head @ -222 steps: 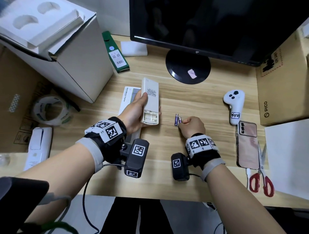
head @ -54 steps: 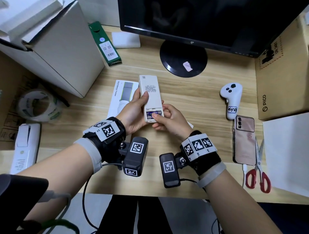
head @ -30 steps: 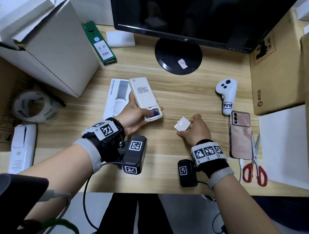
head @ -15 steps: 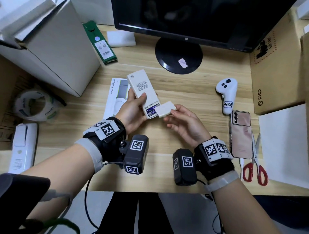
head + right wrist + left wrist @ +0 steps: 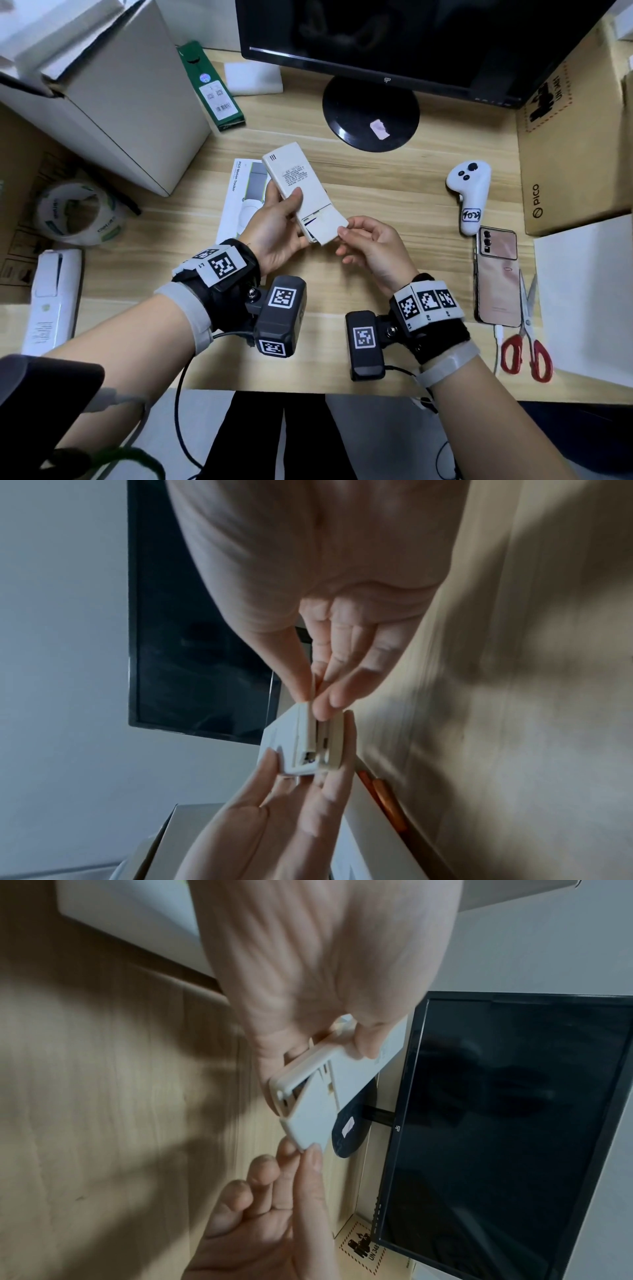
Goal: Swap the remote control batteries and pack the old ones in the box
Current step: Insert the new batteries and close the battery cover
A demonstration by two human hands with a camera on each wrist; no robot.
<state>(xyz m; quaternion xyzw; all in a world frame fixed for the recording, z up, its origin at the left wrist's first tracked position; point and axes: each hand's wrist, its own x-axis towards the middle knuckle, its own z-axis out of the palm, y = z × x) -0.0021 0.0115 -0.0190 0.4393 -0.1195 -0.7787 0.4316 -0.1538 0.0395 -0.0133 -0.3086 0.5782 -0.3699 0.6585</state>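
My desk under the monitor, boxes crowding both sides

A light wood-grain desk fills the middle of the frame; my dark monitor spans the upper centre on its round black stand, with a plain pale wall behind it. A big white carton sits upper left, a brown cardboard box upper right, a white sheet at the right edge. Lower down the desk's front edge gives way to a grey floor. The light is soft and even, throwing blurred shadows on the wood
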